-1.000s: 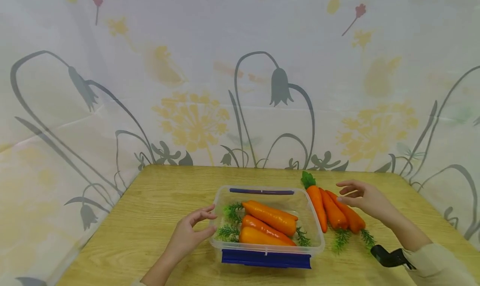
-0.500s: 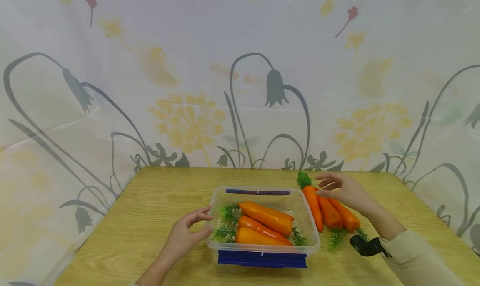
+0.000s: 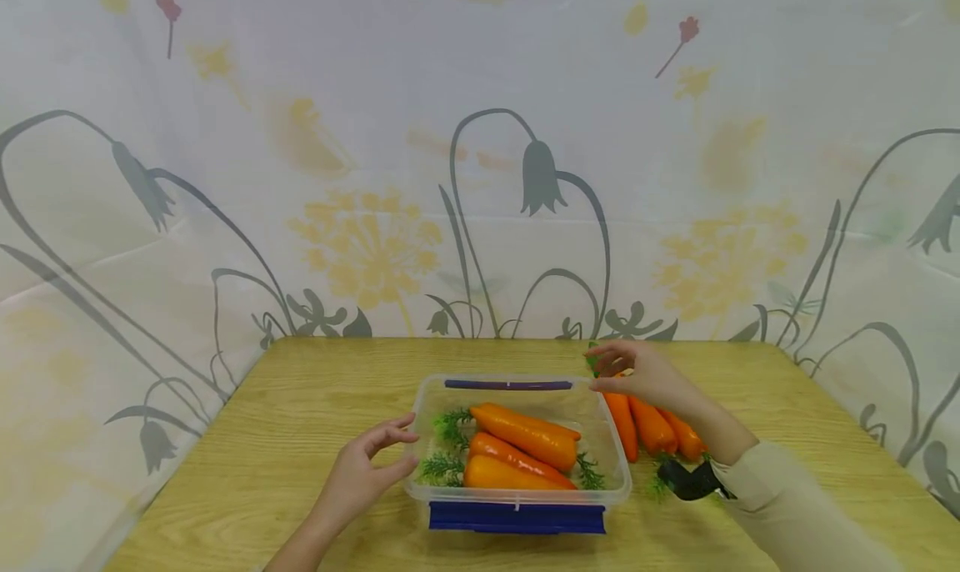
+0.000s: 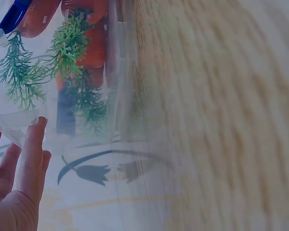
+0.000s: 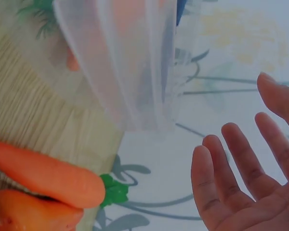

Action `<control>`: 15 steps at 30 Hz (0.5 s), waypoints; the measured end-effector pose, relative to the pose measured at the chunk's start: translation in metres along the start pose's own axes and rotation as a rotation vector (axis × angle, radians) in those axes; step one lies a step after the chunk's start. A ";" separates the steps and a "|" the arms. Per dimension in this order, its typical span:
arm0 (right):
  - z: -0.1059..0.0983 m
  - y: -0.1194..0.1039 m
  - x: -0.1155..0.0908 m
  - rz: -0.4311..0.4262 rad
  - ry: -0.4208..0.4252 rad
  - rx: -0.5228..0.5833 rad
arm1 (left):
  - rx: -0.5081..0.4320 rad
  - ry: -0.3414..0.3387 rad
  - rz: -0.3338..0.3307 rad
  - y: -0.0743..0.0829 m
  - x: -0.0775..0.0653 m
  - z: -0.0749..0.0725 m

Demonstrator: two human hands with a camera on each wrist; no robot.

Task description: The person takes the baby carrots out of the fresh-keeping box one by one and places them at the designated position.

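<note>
A clear plastic container (image 3: pixel 618 495) with blue clips stands on the table, holding several orange toy carrots (image 3: pixel 528 434) with green fronds. My left hand (image 3: pixel 356 476) is at its left side, fingers loosely bent; in the left wrist view a fingertip (image 4: pixel 37 127) meets the rim. Beyond the container's far right corner, my right hand (image 3: pixel 648 382) hovers with fingers spread apart and holds nothing. Beneath it lie more toy carrots (image 3: pixel 651 426), partly hidden by the hand and arm. One of these carrots (image 5: pixel 53 175) shows its leafy green top in the right wrist view.
The wood-grain table (image 3: pixel 322 388) ends at the back against a pale flower-printed curtain (image 3: pixel 480 222). A black camera mount (image 3: pixel 688 479) sits on my right wrist near the carrot fronds.
My right hand has moved left across the loose carrots to the container's far right corner. My left hand has stayed beside the container. The whole view has shifted slightly.
</note>
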State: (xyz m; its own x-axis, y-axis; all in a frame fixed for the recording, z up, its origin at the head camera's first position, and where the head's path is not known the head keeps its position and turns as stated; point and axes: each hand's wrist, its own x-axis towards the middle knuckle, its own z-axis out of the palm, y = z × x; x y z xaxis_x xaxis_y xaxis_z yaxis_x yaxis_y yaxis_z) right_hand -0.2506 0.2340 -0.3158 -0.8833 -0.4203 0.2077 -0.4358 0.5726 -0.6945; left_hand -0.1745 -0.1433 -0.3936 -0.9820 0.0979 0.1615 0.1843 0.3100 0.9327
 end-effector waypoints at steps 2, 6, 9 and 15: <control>0.003 -0.002 0.003 -0.020 -0.020 0.006 | 0.000 -0.002 0.001 -0.001 0.000 0.000; 0.009 -0.007 0.009 -0.033 -0.074 0.018 | 0.001 -0.003 0.001 0.000 0.001 0.000; 0.013 -0.010 0.015 -0.062 -0.131 0.030 | 0.001 -0.005 -0.001 0.000 0.001 0.000; 0.020 -0.015 0.028 -0.097 -0.255 0.083 | -0.007 -0.010 0.007 0.001 0.000 0.000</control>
State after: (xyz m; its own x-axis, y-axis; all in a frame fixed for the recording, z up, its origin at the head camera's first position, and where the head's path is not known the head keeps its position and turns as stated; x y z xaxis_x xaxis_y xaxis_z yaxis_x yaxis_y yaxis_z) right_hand -0.2649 0.1992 -0.3132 -0.7617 -0.6396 0.1031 -0.4911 0.4663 -0.7358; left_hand -0.1749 -0.1431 -0.3930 -0.9801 0.1098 0.1651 0.1912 0.3024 0.9338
